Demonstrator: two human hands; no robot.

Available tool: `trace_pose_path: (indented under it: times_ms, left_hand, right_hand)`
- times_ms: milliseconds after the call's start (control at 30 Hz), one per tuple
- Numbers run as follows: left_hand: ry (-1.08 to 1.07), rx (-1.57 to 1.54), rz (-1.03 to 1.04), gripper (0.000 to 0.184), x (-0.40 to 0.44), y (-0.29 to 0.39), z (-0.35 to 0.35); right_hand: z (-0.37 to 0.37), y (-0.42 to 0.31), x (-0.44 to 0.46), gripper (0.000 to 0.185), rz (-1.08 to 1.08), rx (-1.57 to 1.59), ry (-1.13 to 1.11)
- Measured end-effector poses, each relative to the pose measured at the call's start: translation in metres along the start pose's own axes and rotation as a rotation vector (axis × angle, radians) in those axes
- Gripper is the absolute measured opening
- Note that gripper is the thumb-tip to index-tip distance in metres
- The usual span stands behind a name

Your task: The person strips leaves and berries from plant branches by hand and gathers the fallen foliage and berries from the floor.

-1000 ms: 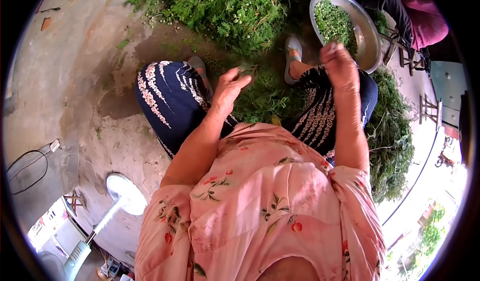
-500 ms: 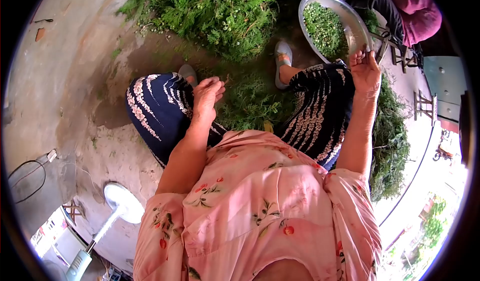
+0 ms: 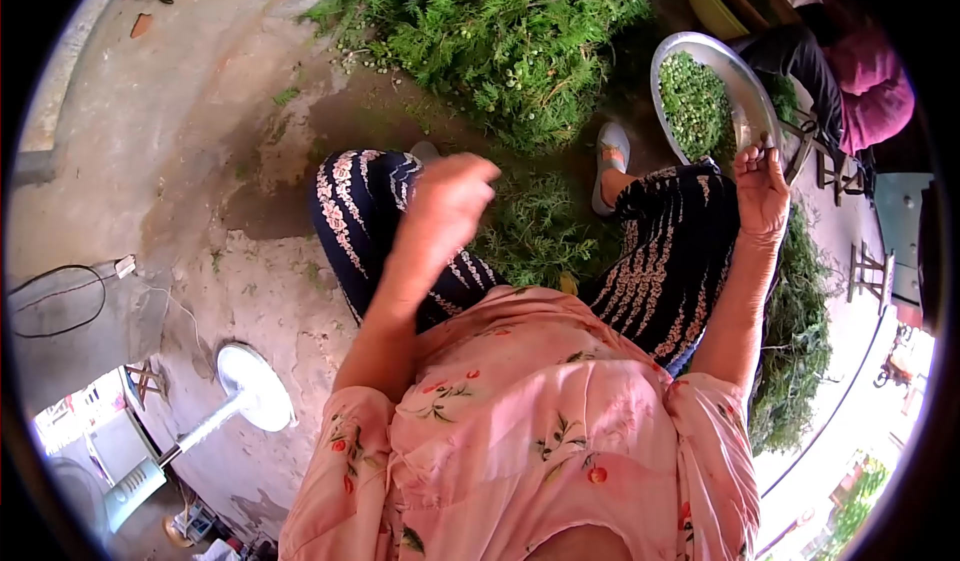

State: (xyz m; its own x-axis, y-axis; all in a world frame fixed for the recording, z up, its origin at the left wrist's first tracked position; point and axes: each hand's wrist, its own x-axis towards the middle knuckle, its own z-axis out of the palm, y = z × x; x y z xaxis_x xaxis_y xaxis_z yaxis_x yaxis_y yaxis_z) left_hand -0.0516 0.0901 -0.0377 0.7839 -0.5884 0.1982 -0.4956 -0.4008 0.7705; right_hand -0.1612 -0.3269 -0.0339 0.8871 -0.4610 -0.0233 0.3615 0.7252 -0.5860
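Observation:
My left hand (image 3: 447, 204) is raised over my left knee, smeared by motion. Its fingers look bent, but what they hold, if anything, does not show. On the right, my right hand (image 3: 762, 189) is turned palm up beside the near rim of a metal basin (image 3: 757, 101), fingers curled in with dark tips. Whether anything lies between them is hidden. Small green berry-like pieces (image 3: 695, 106) fill part of the basin. Loose green sprigs (image 3: 540, 223) lie on the ground between my legs.
A large heap of feathery green branches (image 3: 500, 51) lies in front of my feet. More greenery (image 3: 795, 331) is piled at my right side. Another person (image 3: 870, 91) sits beyond the basin, near a yellow-green tub (image 3: 712, 6). A white standing fan (image 3: 255, 386) is at the left.
The view has shifted, so the scene sits further right and lower. My left hand, earlier pinching a thin twig near my knee, has lifted and blurred. My right hand remains by the basin.

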Motion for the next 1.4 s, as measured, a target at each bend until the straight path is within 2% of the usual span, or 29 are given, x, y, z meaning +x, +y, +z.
trace_pose_path:
  times_ms: [67, 133, 200, 267, 333, 367, 467, 600, 767, 867, 967, 1033, 1067, 1133, 1200, 1267, 1300, 1333, 1400]
  left_hand:
    - [0.327, 0.009, -0.245, 0.021, 0.004, 0.010, -0.049]
    - [0.582, -0.142, -0.314, 0.019, -0.001, -0.018, -0.092]
    - [0.804, -0.403, -0.310, 0.017, -0.019, -0.085, -0.113]
    - [0.767, -0.274, -0.669, 0.018, -0.050, -0.153, -0.110]
    - [0.377, 0.154, -0.767, 0.017, -0.089, -0.193, -0.085]
    - [0.203, 0.273, -0.808, 0.017, -0.106, -0.202, -0.065]
    - [0.011, 0.127, -1.004, 0.016, -0.131, -0.194, 0.010]
    - [0.121, -0.123, -1.121, 0.016, -0.130, -0.196, 0.042]
    - [0.309, -0.521, -1.155, 0.016, -0.127, -0.207, 0.043]
    - [0.448, -0.861, -1.096, 0.016, -0.134, -0.212, 0.037]
    - [0.551, -1.300, -0.856, 0.016, -0.149, -0.224, 0.002]
    - [0.526, -1.477, -0.677, 0.016, -0.153, -0.221, -0.028]
    - [0.529, -1.478, -0.680, 0.016, -0.149, -0.203, -0.034]
    - [0.619, -1.490, -0.516, 0.024, -0.132, -0.150, -0.063]
    - [0.590, -1.406, -0.512, 0.025, -0.120, -0.126, -0.074]
    - [0.839, -1.011, -0.582, 0.029, -0.093, -0.074, -0.072]
    - [0.830, -0.797, -0.536, 0.040, -0.089, -0.065, -0.072]
    - [0.832, -0.792, -0.531, 0.040, -0.088, -0.051, -0.072]
    - [0.721, 0.171, -0.375, 0.044, -0.087, -0.027, -0.075]
  right_hand:
    - [0.007, 0.003, -0.001, 0.026, 0.006, -0.009, -0.016]
    - [0.013, 0.007, 0.001, 0.027, -0.009, 0.006, -0.019]
    - [0.019, 0.011, 0.001, 0.027, -0.022, 0.004, -0.017]
    - [0.022, 0.013, 0.000, 0.028, -0.043, -0.003, -0.008]
    - [0.024, 0.015, 0.000, 0.028, -0.032, -0.005, -0.012]
    - [0.025, 0.016, 0.000, 0.028, -0.037, -0.012, -0.012]
    - [0.029, 0.018, -0.001, 0.028, -0.037, -0.011, -0.013]
    - [0.029, 0.019, -0.003, 0.029, -0.042, -0.020, 0.007]
    - [0.021, 0.018, -0.001, 0.031, -0.033, -0.033, -0.023]
    - [0.021, 0.020, 0.000, 0.031, -0.039, -0.039, -0.010]
    - [0.025, 0.024, 0.002, 0.031, -0.020, -0.022, -0.030]
    - [0.024, 0.023, 0.003, 0.031, -0.021, -0.030, -0.040]
    - [0.023, 0.022, 0.003, 0.031, -0.017, -0.032, -0.039]
    - [0.026, 0.024, 0.006, 0.031, -0.019, -0.032, -0.028]
    - [0.025, 0.025, 0.009, 0.031, -0.005, -0.022, -0.050]
    - [0.025, 0.026, 0.011, 0.030, 0.003, -0.015, -0.067]
    - [0.027, 0.027, 0.012, 0.030, 0.007, -0.005, -0.059]
    - [0.027, 0.027, 0.010, 0.030, 0.010, 0.007, -0.052]
    - [0.026, 0.028, 0.011, 0.030, -0.002, -0.001, -0.083]
